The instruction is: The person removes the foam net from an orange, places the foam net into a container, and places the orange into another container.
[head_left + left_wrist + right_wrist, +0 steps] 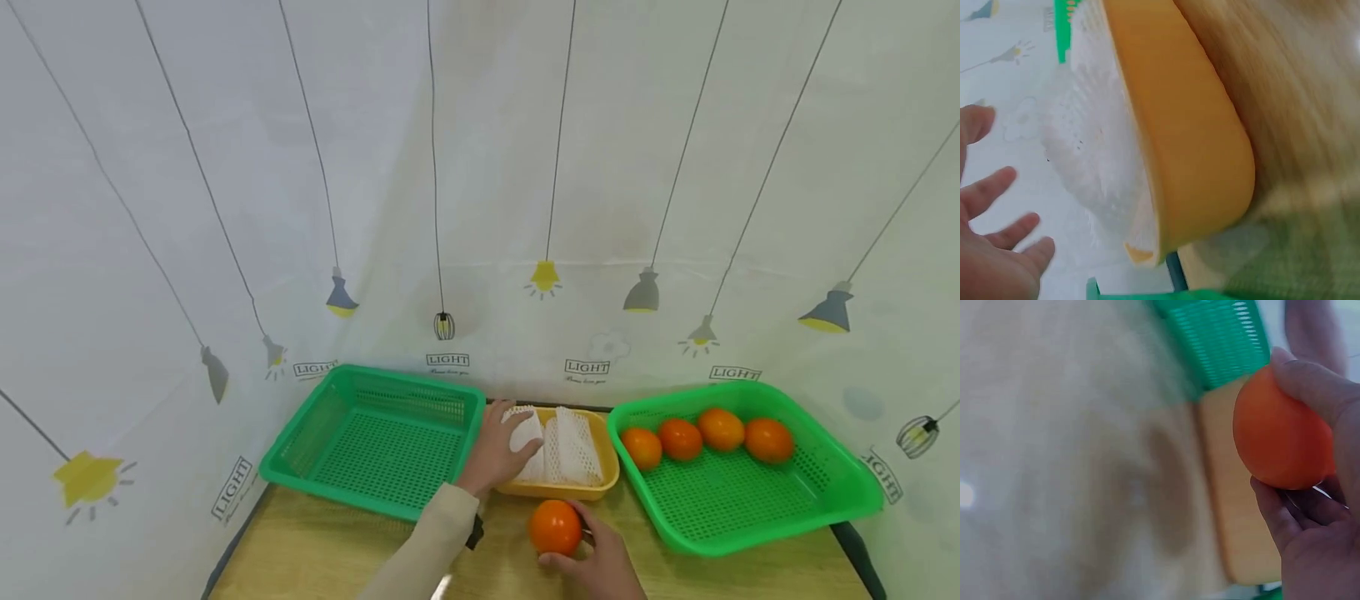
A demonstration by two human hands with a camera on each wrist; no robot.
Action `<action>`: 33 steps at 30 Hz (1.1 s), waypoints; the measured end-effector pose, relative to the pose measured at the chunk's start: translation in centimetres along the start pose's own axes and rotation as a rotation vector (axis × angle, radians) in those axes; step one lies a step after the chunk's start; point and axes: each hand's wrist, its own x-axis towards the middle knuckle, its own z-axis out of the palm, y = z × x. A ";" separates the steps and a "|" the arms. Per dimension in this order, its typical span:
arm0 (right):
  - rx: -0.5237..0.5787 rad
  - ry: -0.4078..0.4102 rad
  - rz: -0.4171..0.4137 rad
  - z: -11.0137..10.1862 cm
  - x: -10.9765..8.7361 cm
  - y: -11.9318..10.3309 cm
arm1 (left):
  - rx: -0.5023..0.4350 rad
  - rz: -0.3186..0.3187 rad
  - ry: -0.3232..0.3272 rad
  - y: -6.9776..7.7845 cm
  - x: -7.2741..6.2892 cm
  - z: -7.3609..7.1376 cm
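Observation:
My right hand (600,554) grips a smooth, glossy, round orange fruit (555,527) in front of the yellow tray (525,490). In the right wrist view the thumb lies across one side of the fruit (1282,434) and fingers curl around the other. White foam fruit nets (576,450) lie in the tray, some rising above its rim. Over the tray's left end hovers my left hand (498,450), its fingers spread. The left wrist view has that hand (1000,231) apart from the white nets (1094,125), holding nothing.
A dark green basket (367,497) stands left of the tray. To the right, a bright green basket (720,546) holds several similar orange fruits (722,429) along its far side. Behind everything hangs a white curtain (495,167) printed with lamps. The table (315,550) has a wood-grain top.

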 end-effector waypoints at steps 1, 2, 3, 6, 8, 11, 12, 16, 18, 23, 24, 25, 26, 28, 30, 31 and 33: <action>0.015 0.020 -0.007 -0.5 0.0 -0.3 | -0.044 0.003 0.013 0.2 -0.1 0.0; 0.032 0.039 -0.023 -1.0 0.1 -0.6 | -0.085 0.010 0.029 0.5 -0.2 -0.1; 0.045 0.058 -0.036 -1.5 0.1 -0.9 | -0.119 0.015 0.043 0.8 -0.4 0.0; 0.060 0.106 -0.068 -3.4 -0.1 -2.1 | -0.225 0.025 0.076 1.6 -1.2 0.4; 0.068 0.139 -0.095 -4.8 -0.1 -2.9 | -0.270 0.047 0.099 2.2 -1.8 0.9; 0.065 0.159 -0.113 -7.1 0.1 -3.8 | -0.298 0.103 0.117 3.1 -2.6 2.1; 0.068 0.164 -0.116 -7.8 0.3 -4.0 | -0.303 0.126 0.119 3.4 -2.8 2.6; 0.027 0.198 -0.167 -10.5 1.1 -4.1 | -0.302 0.229 0.103 4.8 -4.1 4.9; -0.009 0.227 -0.202 -11.7 1.6 -3.8 | -0.300 0.267 0.080 5.6 -4.8 6.1; -0.136 0.263 -0.260 -14.4 3.1 -2.6 | -0.284 0.347 0.018 7.6 -6.1 8.4; -0.172 0.263 -0.262 -15.0 3.3 -2.4 | -0.280 0.359 0.009 8.0 -6.2 8.8; -0.210 0.264 -0.266 -15.5 3.6 -2.1 | -0.283 0.374 -0.002 8.3 -6.2 9.2; -0.247 0.262 -0.273 -15.9 3.8 -1.9 | -0.283 0.388 -0.011 8.6 -6.3 9.6; -0.301 0.246 -0.278 -16.8 4.2 -1.5 | -0.274 0.420 -0.015 9.3 -6.3 10.3; -0.347 0.228 -0.272 -17.4 4.5 -1.1 | -0.244 0.448 -0.013 9.9 -6.3 10.8; -0.362 0.216 -0.272 -17.7 4.7 -0.8 | -0.226 0.468 -0.011 10.3 -6.3 11.0; -0.389 0.184 -0.266 -18.3 4.9 -0.5 | -0.181 0.488 -0.016 10.8 -6.3 11.4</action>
